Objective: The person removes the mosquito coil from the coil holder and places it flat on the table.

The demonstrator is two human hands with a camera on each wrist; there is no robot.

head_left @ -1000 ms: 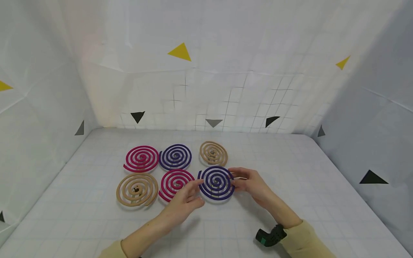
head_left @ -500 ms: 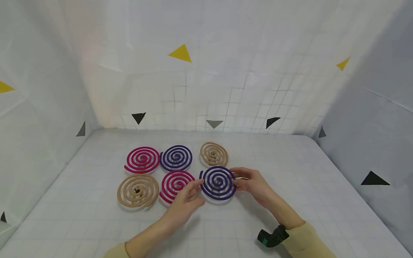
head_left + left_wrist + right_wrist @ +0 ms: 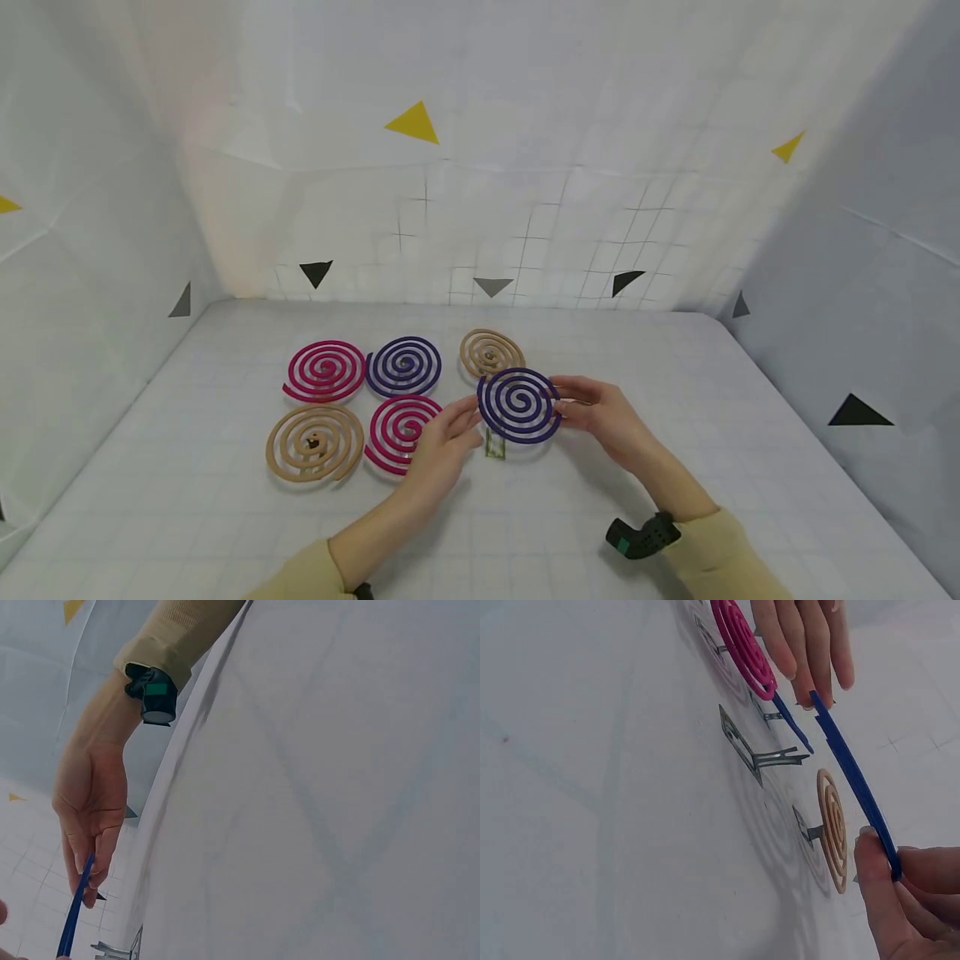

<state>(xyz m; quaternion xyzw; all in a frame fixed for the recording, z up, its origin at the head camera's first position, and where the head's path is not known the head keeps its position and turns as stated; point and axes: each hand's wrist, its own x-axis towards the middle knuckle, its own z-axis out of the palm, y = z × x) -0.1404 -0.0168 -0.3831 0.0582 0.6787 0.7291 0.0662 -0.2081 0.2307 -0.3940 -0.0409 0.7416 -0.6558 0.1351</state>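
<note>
Over near the middle of the white gridded table (image 3: 540,521), I've got a flat, dark blue spiral coil (image 3: 522,403) up off the surface. The right hand (image 3: 611,421) pinches its right edge between thumb and fingers. The left hand (image 3: 437,450) is looser: fingers mostly straight, tips right at the coil's left edge, and I can't tell if they're taking any weight. Below it, a bit to the left, a thin metallic-looking stand (image 3: 769,759) sits bare, and the coil looks clear of it from the right wrist.

My take: pinch lightly, because rings that thin could well flex or snap, and let both hands share the load so it doesn't sag. Mind the flat tan spiral coil (image 3: 491,354) just behind, and don't let the left hand clip the bright pink spiral coil (image 3: 408,429) beside it.
</note>
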